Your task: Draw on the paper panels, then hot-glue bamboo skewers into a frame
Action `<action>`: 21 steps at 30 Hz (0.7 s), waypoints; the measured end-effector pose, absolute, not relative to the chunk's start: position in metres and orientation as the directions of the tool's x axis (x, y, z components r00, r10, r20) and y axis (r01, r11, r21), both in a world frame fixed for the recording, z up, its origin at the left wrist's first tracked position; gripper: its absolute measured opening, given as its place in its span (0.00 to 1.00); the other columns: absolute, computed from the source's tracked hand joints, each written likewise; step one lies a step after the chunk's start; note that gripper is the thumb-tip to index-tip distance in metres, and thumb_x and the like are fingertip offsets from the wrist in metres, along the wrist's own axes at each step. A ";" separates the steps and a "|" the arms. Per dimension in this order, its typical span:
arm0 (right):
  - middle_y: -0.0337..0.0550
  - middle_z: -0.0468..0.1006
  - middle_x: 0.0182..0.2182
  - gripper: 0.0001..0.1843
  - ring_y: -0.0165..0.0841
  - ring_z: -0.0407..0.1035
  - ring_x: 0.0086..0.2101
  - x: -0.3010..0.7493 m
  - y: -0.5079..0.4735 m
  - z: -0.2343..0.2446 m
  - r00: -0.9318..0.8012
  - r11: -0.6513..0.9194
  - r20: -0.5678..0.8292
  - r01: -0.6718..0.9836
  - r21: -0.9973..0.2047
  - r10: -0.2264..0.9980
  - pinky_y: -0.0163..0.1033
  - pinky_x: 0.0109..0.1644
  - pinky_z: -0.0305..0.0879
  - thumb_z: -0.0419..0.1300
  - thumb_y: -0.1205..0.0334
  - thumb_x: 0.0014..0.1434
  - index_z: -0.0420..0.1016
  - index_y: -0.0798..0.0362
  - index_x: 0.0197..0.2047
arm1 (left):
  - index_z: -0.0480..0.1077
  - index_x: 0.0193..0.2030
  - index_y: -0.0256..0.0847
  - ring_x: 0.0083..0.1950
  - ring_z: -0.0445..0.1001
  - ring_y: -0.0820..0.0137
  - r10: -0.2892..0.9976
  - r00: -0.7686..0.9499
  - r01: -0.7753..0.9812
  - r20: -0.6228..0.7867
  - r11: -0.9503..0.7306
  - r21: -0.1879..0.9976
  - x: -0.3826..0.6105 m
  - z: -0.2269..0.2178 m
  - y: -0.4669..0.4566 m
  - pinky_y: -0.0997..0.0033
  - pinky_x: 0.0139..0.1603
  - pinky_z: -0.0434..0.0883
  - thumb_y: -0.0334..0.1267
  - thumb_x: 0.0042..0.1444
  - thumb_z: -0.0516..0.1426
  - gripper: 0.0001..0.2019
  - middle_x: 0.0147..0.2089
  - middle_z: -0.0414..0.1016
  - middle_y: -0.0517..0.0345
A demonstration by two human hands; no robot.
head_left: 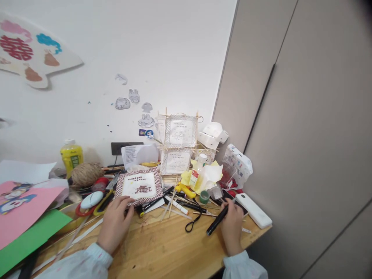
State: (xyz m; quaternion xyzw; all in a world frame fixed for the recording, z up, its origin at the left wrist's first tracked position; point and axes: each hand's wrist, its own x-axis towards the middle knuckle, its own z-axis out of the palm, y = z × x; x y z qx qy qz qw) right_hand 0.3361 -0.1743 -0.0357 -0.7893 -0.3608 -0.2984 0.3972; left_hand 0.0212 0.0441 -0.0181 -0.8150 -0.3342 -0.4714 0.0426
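My left hand (pixel 114 223) is closed at the lower left corner of a square picture card (pixel 145 185), its thumb tucked below the edge. The card has a dark red patterned border, red writing and a red drawing of a pavilion. Its far side leans on the clutter behind. Over the right part of the desk, my right hand (pixel 233 221) grips a black marker pen (pixel 217 221), which points down and left. A two-tier stick frame (pixel 180 145) with similar drawn panels stands upright against the wall.
Scissors (pixel 103 203), a twine ball (pixel 86 174), a yellow bottle (pixel 71 157) and coloured paper (pixel 31 240) lie left. A yellow glue gun (pixel 185 190), green tape (pixel 204 196), pens and sticks crowd the middle. A white box (pixel 254 211) sits by the right desk edge, near a tall cabinet (pixel 305 128).
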 end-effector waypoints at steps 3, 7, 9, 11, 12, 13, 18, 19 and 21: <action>0.50 0.73 0.34 0.13 0.42 0.65 0.37 0.300 -0.164 -0.034 0.466 -0.208 0.675 0.878 -0.430 0.572 0.45 0.41 0.60 0.49 0.65 0.60 0.72 0.52 0.45 | 0.71 0.36 0.38 0.46 0.70 0.56 0.448 0.384 0.598 0.807 -0.787 0.152 0.021 -0.021 0.046 0.55 0.50 0.67 0.39 0.55 0.49 0.12 0.43 0.73 0.44; 0.47 0.71 0.32 0.14 0.40 0.64 0.34 0.257 -0.152 -0.032 0.351 -0.102 0.625 0.911 -0.399 0.698 0.42 0.37 0.62 0.50 0.70 0.58 0.73 0.51 0.44 | 0.73 0.41 0.38 0.55 0.66 0.51 0.368 0.493 0.631 0.788 -0.775 -0.034 0.020 -0.026 0.052 0.48 0.55 0.62 0.36 0.54 0.49 0.13 0.50 0.73 0.42; 0.47 0.71 0.33 0.14 0.40 0.64 0.36 0.243 -0.151 -0.030 0.272 -0.029 0.612 0.926 -0.375 0.743 0.42 0.38 0.62 0.51 0.70 0.58 0.72 0.51 0.45 | 0.72 0.45 0.39 0.59 0.63 0.50 0.351 0.538 0.643 0.767 -0.759 -0.103 0.019 -0.027 0.056 0.45 0.57 0.59 0.35 0.54 0.49 0.15 0.53 0.71 0.44; 0.48 0.72 0.35 0.14 0.40 0.64 0.38 0.233 -0.151 -0.028 0.205 0.043 0.616 0.931 -0.363 0.760 0.43 0.40 0.62 0.52 0.70 0.58 0.71 0.50 0.46 | 0.71 0.47 0.39 0.60 0.62 0.50 0.349 0.562 0.644 0.750 -0.754 -0.132 0.019 -0.027 0.059 0.45 0.58 0.58 0.34 0.54 0.49 0.16 0.55 0.71 0.45; 0.48 0.72 0.35 0.14 0.40 0.64 0.38 0.229 -0.152 -0.027 0.188 0.071 0.621 0.927 -0.367 0.761 0.43 0.41 0.62 0.52 0.70 0.58 0.71 0.50 0.45 | 0.71 0.47 0.39 0.60 0.63 0.50 0.358 0.566 0.645 0.743 -0.753 -0.129 0.020 -0.026 0.060 0.45 0.58 0.58 0.34 0.54 0.49 0.16 0.54 0.71 0.44; 0.47 0.72 0.34 0.13 0.40 0.64 0.38 0.226 -0.151 -0.026 0.181 0.094 0.623 0.919 -0.382 0.761 0.43 0.40 0.62 0.52 0.70 0.57 0.72 0.50 0.43 | 0.72 0.46 0.38 0.59 0.64 0.50 0.374 0.565 0.648 0.735 -0.753 -0.115 0.020 -0.026 0.060 0.45 0.58 0.58 0.35 0.54 0.50 0.16 0.54 0.72 0.43; 0.43 0.73 0.33 0.12 0.37 0.69 0.35 0.215 -0.128 -0.012 0.316 0.248 0.597 0.696 -0.674 0.737 0.41 0.39 0.65 0.54 0.62 0.57 0.71 0.49 0.45 | 0.72 0.46 0.38 0.53 0.69 0.52 0.506 0.529 0.701 0.682 -0.713 -0.015 0.025 -0.024 0.062 0.51 0.51 0.65 0.32 0.56 0.48 0.15 0.50 0.74 0.44; 0.43 0.74 0.33 0.13 0.36 0.70 0.34 0.213 -0.119 -0.004 0.353 0.304 0.579 0.592 -0.747 0.735 0.40 0.38 0.66 0.55 0.59 0.56 0.69 0.50 0.46 | 0.72 0.46 0.38 0.53 0.69 0.53 0.513 0.517 0.707 0.685 -0.707 -0.004 0.025 -0.024 0.063 0.52 0.50 0.66 0.32 0.57 0.48 0.15 0.50 0.74 0.44; 0.39 0.72 0.25 0.15 0.35 0.70 0.29 0.210 -0.098 0.020 0.430 0.382 0.503 0.341 -0.859 0.749 0.39 0.35 0.66 0.53 0.53 0.57 0.67 0.51 0.44 | 0.72 0.46 0.38 0.54 0.69 0.53 0.508 0.478 0.708 0.717 -0.706 0.028 0.024 -0.022 0.063 0.51 0.52 0.65 0.32 0.57 0.49 0.14 0.50 0.74 0.44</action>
